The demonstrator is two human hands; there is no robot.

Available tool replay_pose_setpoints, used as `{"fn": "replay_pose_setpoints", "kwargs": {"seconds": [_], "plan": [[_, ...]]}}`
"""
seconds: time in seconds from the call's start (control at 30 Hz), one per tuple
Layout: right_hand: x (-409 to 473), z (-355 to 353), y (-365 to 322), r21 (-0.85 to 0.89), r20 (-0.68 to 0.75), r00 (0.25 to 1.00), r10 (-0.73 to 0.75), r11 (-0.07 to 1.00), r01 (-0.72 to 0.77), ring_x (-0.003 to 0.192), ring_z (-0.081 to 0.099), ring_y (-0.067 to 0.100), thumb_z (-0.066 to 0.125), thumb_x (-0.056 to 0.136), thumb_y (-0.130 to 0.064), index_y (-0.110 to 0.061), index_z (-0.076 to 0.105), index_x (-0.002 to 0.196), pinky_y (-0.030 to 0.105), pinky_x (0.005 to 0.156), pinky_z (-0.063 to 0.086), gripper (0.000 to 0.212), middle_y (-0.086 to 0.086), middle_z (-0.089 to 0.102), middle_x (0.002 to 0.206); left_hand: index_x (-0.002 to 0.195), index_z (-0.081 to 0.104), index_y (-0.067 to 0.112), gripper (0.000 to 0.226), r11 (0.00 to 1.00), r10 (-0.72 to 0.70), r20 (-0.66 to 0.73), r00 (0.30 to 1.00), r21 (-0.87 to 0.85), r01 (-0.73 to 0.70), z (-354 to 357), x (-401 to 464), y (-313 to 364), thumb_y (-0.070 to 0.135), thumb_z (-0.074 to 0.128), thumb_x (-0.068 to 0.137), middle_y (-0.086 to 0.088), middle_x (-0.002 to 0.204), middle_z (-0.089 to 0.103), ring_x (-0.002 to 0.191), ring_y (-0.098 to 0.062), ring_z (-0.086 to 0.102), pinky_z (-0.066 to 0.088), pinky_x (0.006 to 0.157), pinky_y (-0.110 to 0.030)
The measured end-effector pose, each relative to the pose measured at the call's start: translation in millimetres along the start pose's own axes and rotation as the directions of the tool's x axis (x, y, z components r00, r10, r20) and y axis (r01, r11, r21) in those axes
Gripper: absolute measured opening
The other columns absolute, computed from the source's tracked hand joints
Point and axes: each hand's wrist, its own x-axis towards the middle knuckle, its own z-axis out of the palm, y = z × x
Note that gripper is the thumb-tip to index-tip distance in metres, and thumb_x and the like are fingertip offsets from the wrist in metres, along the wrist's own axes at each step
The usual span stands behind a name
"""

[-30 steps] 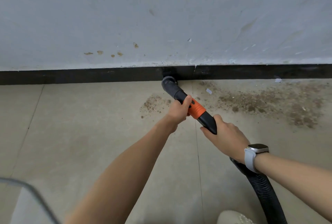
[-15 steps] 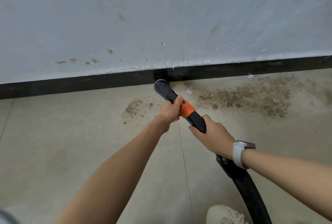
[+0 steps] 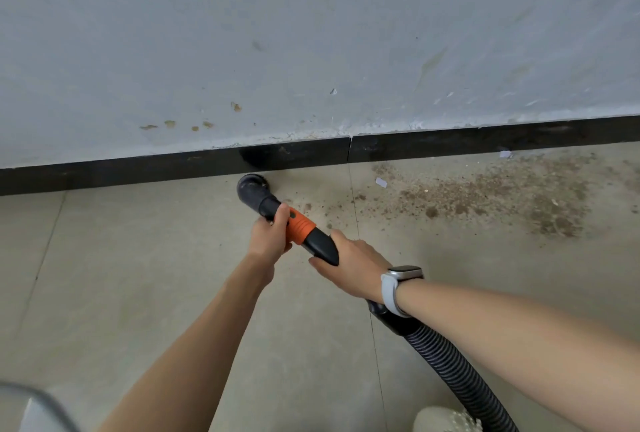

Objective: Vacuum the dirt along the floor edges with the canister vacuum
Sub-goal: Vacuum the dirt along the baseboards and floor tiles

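Beside the skirting (image 3: 138,171), both hands grip the nozzle (image 3: 256,194); dirt (image 3: 485,199) rightward.

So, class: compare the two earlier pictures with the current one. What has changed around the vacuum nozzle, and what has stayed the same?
The small dirt patch left of the nozzle is gone; the nozzle now sits there, just off the baseboard. The left hand and right hand keep their grip on the wand. The large dirt patch to the right remains.
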Motion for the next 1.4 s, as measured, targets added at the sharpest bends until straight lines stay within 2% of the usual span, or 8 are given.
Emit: {"fn": "replay_pose_setpoints", "kwargs": {"seconds": [0.2, 0.33, 0.63, 0.9, 0.97, 1.07, 1.17, 1.4], "plan": [[-1.0, 0.1, -3.8, 0.027, 0.066, 0.997, -0.038, 0.999, 0.036, 0.051, 0.047, 0.015, 0.052, 0.092, -0.046, -0.02, 0.039, 0.095, 0.026, 0.049, 0.04, 0.03, -0.003, 0.05, 0.071, 0.11, 0.052, 0.01, 0.031, 0.998, -0.042, -0.044, 0.998, -0.049, 0.04, -11.2, -7.4, -9.8, 0.037, 0.048, 0.096, -0.01, 0.106, 0.058, 0.105, -0.026, 0.058, 0.051, 0.084, -0.035], [-20.7, -2.2, 7.0, 0.025, 0.146, 0.989, -0.034, 0.999, 0.031, 0.048, 0.047, 0.016, 0.055, 0.089, -0.047, -0.022, 0.038, 0.086, 0.027, 0.048, 0.04, 0.03, -0.001, 0.052, 0.069, 0.09, 0.054, 0.017, 0.021, 0.987, -0.117, -0.021, 0.993, -0.113, 0.114, -9.7, -34.7, -24.5, 0.037, 0.05, 0.095, -0.005, 0.095, 0.059, 0.096, -0.021, 0.059, 0.05, 0.08, -0.031], [-38.9, 4.4, 18.7, -0.037, 0.156, 0.988, -0.014, 0.999, 0.02, 0.043, 0.046, 0.009, 0.055, 0.09, -0.046, -0.025, 0.037, 0.08, 0.023, 0.046, 0.035, 0.029, -0.003, 0.053, 0.066, 0.087, 0.054, 0.016, 0.02, 0.983, -0.15, -0.011, 0.989, -0.109, 0.147, -8.3, -59.1, -34.7, 0.035, 0.053, 0.095, -0.001, 0.082, 0.056, 0.076, -0.014, 0.054, 0.042, 0.065, -0.025], [-7.1, -2.9, 7.3, 0.033, 0.022, 1.0, 0.001, 0.999, -0.002, 0.046, 0.048, 0.019, 0.055, 0.089, -0.046, -0.021, 0.04, 0.083, 0.03, 0.049, 0.042, 0.03, 0.002, 0.052, 0.066, 0.137, 0.041, 0.018, 0.059, 0.978, -0.133, 0.073, 0.988, 0.172, 0.119, -54.2, -28.8, -44.5, 0.055, 0.046, 0.091, -0.002, 0.13, 0.052, 0.117, -0.02, 0.05, 0.039, 0.097, -0.034], [-2.0, -8.0, 5.3, 0.035, -0.023, 1.0, 0.007, 0.999, -0.006, 0.046, 0.047, 0.018, 0.055, 0.09, -0.045, -0.024, 0.038, 0.08, 0.029, 0.049, 0.042, 0.029, 0.002, 0.051, 0.066, 0.144, 0.032, 0.019, 0.066, 0.884, -0.089, -0.039, 0.995, 0.458, 0.097, -67.4, -25.6, -71.2, 0.053, 0.05, 0.09, -0.005, 0.145, 0.036, 0.133, -0.026, 0.035, 0.033, 0.106, -0.039], [6.1, -7.6, -1.9, -0.009, -0.035, 0.999, -0.007, 1.0, 0.007, 0.047, 0.048, 0.018, 0.053, 0.091, -0.042, -0.021, 0.039, 0.086, 0.028, 0.048, 0.042, 0.026, 0.002, 0.051, 0.067, 0.147, 0.02, 0.025, 0.076, 0.609, -0.035, -0.112, 0.993, 0.785, 0.11, -88.2, -24.9, -103.4, 0.049, 0.058, 0.086, -0.004, 0.155, 0.01, 0.142, -0.028, 0.009, 0.025, 0.111, -0.045], [19.0, -6.7, -17.8, 0.013, -0.05, 0.998, -0.026, 1.0, 0.027, 0.049, 0.052, 0.021, 0.053, 0.091, -0.041, -0.019, 0.042, 0.091, 0.032, 0.05, 0.048, 0.025, 0.005, 0.054, 0.07, 0.148, 0.011, 0.03, 0.089, 0.499, -0.037, -0.153, 0.988, 0.853, 0.151, -103.6, -22.3, -120.2, 0.05, 0.065, 0.081, -0.002, 0.156, -0.005, 0.144, -0.026, -0.004, 0.025, 0.11, -0.044], [41.8, -1.4, -53.2, 0.128, 0.052, 0.997, -0.055, 0.991, 0.048, 0.044, 0.05, 0.021, 0.055, 0.092, -0.037, -0.015, 0.042, 0.094, 0.026, 0.041, 0.045, 0.025, 0.005, 0.052, 0.066, 0.149, 0.002, 0.033, 0.103, 0.474, -0.048, -0.179, 0.983, 0.862, 0.18, -115.4, -16.7, -125.3, 0.051, 0.071, 0.075, 0.004, 0.157, -0.011, 0.145, -0.024, -0.008, 0.023, 0.109, -0.044]]}}
